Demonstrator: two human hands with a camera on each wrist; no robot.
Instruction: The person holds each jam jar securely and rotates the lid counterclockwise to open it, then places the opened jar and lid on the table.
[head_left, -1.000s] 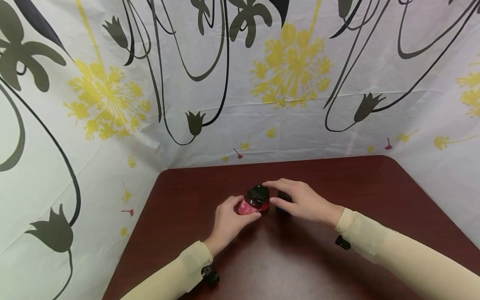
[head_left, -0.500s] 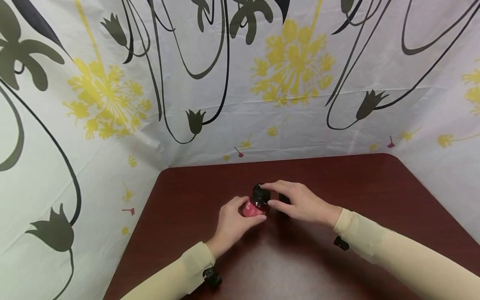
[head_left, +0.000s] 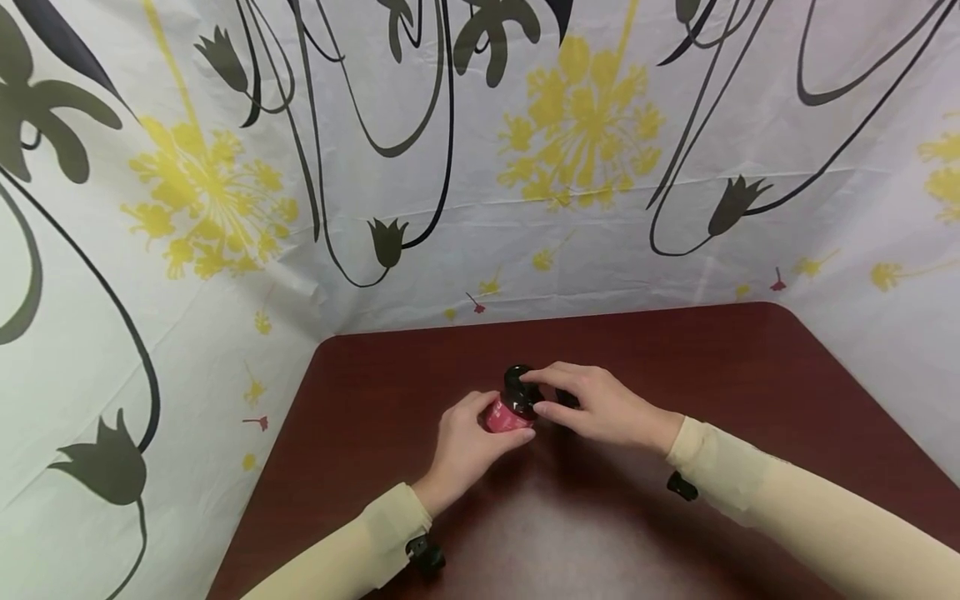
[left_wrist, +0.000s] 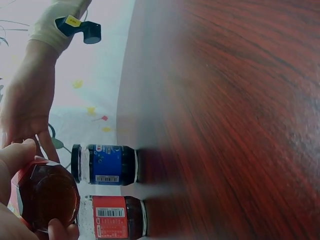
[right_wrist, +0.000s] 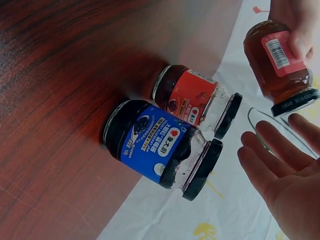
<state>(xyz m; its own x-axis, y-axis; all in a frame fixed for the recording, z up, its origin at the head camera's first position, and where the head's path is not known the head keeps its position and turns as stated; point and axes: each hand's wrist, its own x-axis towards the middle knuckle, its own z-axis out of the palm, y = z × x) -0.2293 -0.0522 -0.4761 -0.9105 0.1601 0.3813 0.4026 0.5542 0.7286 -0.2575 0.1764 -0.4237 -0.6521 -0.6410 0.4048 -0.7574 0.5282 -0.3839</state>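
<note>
My left hand [head_left: 467, 442] grips a jar with a pink label [head_left: 507, 416], amber contents and a black lid. In the right wrist view this jar [right_wrist: 277, 62] is held tilted above the table, its lid [right_wrist: 296, 102] toward my right hand [right_wrist: 282, 175]. The right fingers are spread and loosely bent, fingertips close by that lid, with nothing gripped. Two more jars stand on the table: one with a blue blueberry jam label [right_wrist: 150, 142] and one with a red label [right_wrist: 192, 97]. The left wrist view shows the held jar's base [left_wrist: 50, 195] between fingers and thumb.
The dark red wooden table [head_left: 675, 358] has rounded back corners. A white cloth [head_left: 480, 183] with yellow and grey flower prints hangs behind it and at the sides. In the head view, my right hand partly covers the blue-labelled jar's black lid [head_left: 567, 400].
My left hand has brought the pink-labelled jar slightly right, its lid closer to my right fingertips. My right hand has shifted only a little to the left. The standing jars stay in place.
</note>
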